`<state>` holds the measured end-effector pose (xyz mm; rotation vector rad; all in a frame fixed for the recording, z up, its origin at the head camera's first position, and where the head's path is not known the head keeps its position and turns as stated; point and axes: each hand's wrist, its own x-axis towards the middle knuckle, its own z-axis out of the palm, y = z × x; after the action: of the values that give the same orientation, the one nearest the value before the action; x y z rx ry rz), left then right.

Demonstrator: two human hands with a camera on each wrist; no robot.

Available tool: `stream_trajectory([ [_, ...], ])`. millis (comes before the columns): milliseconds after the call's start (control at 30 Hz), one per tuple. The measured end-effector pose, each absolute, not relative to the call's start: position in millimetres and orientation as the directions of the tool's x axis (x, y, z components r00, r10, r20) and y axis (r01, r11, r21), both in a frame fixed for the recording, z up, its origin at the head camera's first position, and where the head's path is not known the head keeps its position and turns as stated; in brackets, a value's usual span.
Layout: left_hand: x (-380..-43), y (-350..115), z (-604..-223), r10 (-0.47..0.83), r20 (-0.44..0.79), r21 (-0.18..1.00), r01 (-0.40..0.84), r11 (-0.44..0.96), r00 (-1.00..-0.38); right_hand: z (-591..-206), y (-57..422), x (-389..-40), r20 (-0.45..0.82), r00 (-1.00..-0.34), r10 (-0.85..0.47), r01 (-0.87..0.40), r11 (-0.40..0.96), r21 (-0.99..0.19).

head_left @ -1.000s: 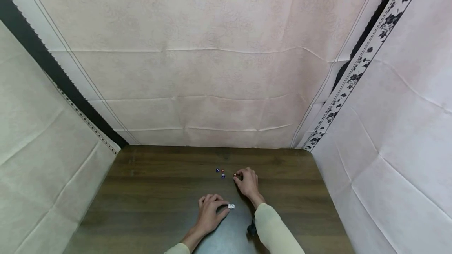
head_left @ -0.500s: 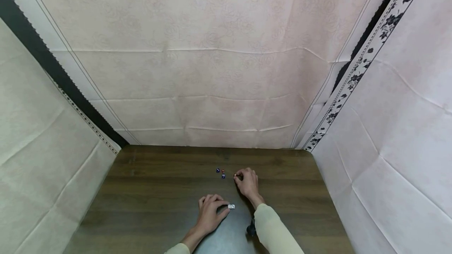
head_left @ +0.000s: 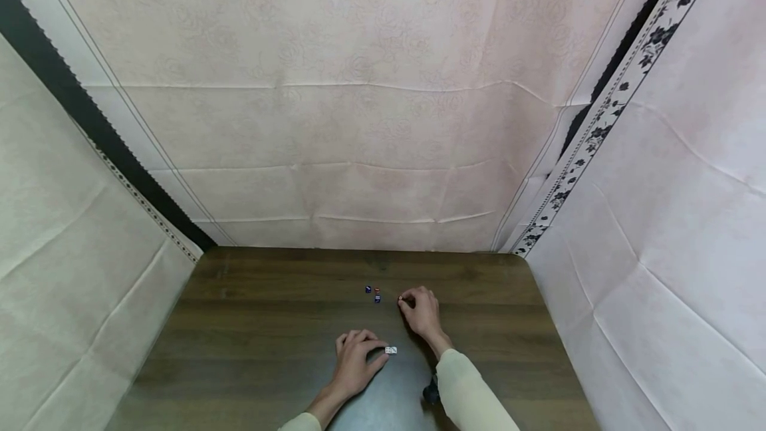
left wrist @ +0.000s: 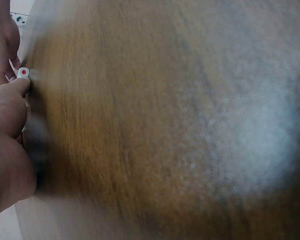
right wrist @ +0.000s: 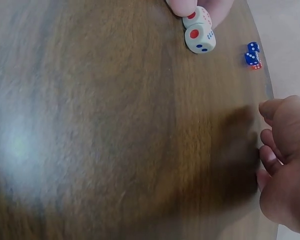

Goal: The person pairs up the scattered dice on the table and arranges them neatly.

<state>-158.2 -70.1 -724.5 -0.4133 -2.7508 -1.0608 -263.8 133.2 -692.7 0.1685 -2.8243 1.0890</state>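
Two white dice (head_left: 391,350) sit side by side on the table at my left hand (head_left: 356,361). Its thumb and index finger pinch the nearer one (right wrist: 205,18); the other white die (right wrist: 200,39) touches it, red pip up. Farther forward, my right hand (head_left: 422,311) has thumb and index fingertip together around a tiny red die (head_left: 399,298), mostly hidden by the fingers. Left of that hand, two blue dice (head_left: 377,298) and a red die (head_left: 377,290) stand close together. The left wrist view shows one white die (left wrist: 23,73) at the fingertips.
The brown wooden table (head_left: 269,324) ends at a far edge against a pale cloth (head_left: 383,198). White cloths hang along both sides. A small black object (head_left: 431,392) sits by the right sleeve (head_left: 473,391).
My right hand has shifted slightly right and nearer to me, and less of the red die shows at its fingertips. My left hand and the white dice stay in place.
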Motion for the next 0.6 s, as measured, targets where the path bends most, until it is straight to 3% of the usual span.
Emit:
stream_trajectory([
  [600, -155, -69, -723, 0.19, 0.294, 0.613, 0.338, 0.714, -0.937, -691, 153, -233, 0.158, -0.966, -0.206, -0.258, 0.68, -0.686],
])
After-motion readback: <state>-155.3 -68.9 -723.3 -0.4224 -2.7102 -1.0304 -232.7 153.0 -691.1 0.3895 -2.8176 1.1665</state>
